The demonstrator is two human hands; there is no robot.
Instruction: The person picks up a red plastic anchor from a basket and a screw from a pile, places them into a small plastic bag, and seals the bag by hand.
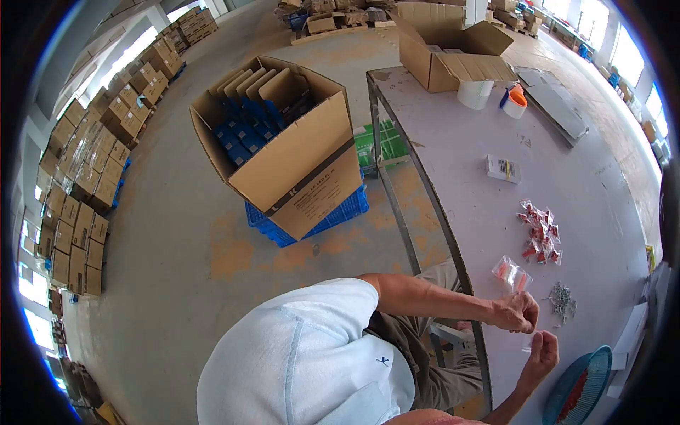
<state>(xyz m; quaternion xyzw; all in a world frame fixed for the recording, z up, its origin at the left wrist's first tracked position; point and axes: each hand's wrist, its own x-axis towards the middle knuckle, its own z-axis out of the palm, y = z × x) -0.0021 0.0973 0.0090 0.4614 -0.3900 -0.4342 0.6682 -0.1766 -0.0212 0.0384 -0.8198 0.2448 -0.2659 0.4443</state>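
My left hand [520, 312] is closed in a pinch over the table, its fingertips at the upper edge of a small clear plastic bag [528, 341]. Just below, my right hand [542, 356] pinches the same bag between thumb and fingers. What the bag holds is too small to make out. Beside my left hand lies a larger clear bag [511, 275] with red pieces inside. A loose pile of small metal screws [563, 303] is a little beyond both hands. Near my right hand stands a blue-green basket [606, 361] containing red pieces.
Several small red-filled packets [540, 234] are heaped on the table [467, 191], beyond them a small white pack [503, 168]. Tape rolls [516, 101] and an open carton [432, 71] stand at the far end. A big carton [304, 191] rests on a blue crate [350, 207] beside the table.
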